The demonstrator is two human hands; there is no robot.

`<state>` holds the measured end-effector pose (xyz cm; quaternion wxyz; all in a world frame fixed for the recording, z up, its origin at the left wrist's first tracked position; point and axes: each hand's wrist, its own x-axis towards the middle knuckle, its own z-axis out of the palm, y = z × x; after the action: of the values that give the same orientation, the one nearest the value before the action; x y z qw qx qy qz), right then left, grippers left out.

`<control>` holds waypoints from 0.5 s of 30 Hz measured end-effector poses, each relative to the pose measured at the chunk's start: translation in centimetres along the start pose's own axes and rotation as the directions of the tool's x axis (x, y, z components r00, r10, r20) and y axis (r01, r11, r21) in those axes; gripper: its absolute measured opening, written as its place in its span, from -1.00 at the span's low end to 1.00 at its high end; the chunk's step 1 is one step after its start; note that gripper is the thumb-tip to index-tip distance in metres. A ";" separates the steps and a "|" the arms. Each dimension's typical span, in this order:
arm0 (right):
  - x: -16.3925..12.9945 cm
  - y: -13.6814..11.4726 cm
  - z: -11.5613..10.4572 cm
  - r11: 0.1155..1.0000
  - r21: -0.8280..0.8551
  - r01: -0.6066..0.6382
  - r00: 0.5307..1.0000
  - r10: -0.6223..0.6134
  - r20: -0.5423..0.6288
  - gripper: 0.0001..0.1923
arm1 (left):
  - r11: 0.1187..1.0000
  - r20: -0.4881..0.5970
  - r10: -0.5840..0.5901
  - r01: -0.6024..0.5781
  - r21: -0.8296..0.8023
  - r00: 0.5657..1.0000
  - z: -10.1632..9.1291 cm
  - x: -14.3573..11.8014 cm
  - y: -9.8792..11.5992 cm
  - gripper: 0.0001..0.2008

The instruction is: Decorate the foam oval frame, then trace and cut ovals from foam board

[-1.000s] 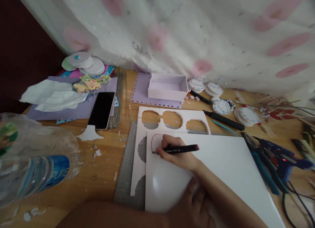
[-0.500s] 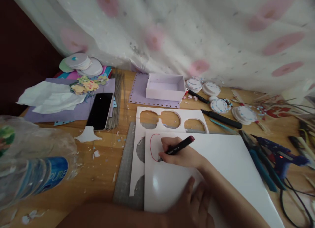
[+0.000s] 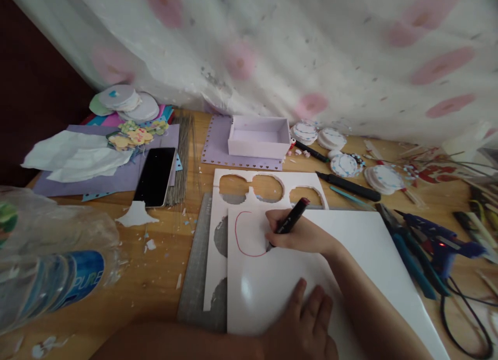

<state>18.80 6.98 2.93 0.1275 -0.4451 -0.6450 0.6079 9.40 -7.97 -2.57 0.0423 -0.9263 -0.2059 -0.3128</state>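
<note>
Pinched in my right hand point(image 3: 298, 233) is a black marker point(image 3: 291, 217) with a dark red end, its tip down on a glossy white board point(image 3: 358, 238). A red curved line point(image 3: 236, 233), like an unclosed rounded outline, runs along the board's upper left part to the marker tip. My left hand point(image 3: 301, 321) lies flat on the lower part of the board with its fingers spread. Under the board are a white sheet with round cut-outs point(image 3: 210, 266) and a grey cutting mat point(image 3: 190, 292).
At the left stand a plastic water bottle point(image 3: 58, 277) and a phone point(image 3: 155, 176). A white box point(image 3: 259, 137) sits at the back. On the right lie pliers point(image 3: 412, 259), a blue glue gun point(image 3: 443, 235) with its cord, a black cutter point(image 3: 348, 187) and stacked white discs point(image 3: 383, 178).
My right hand has moved the marker to the right, and the red line now extends further along its lower side. My left hand stays flat on the board.
</note>
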 end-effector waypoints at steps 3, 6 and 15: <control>0.1 0.2 -0.5 1.000 -0.014 0.000 1.000 0.000 -0.031 -0.79 | 1.000 -0.004 0.002 -0.002 -0.007 1.000 0.1 -0.1 0.0 -0.78; 0.2 0.4 -1.0 0.999 -0.042 0.010 0.998 -0.013 -0.069 -0.79 | 1.000 -0.009 0.007 -0.007 -0.003 1.000 0.3 -0.1 0.0 -0.80; 0.5 1.0 -1.9 0.996 -0.086 0.006 0.969 -0.027 -0.245 -0.77 | 1.000 0.006 0.019 -0.019 0.001 1.000 0.2 0.0 0.0 -0.82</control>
<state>20.23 8.45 2.31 0.1926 -0.5168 -0.6531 0.5189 9.49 -7.95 -2.73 0.0453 -0.9292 -0.1972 -0.3093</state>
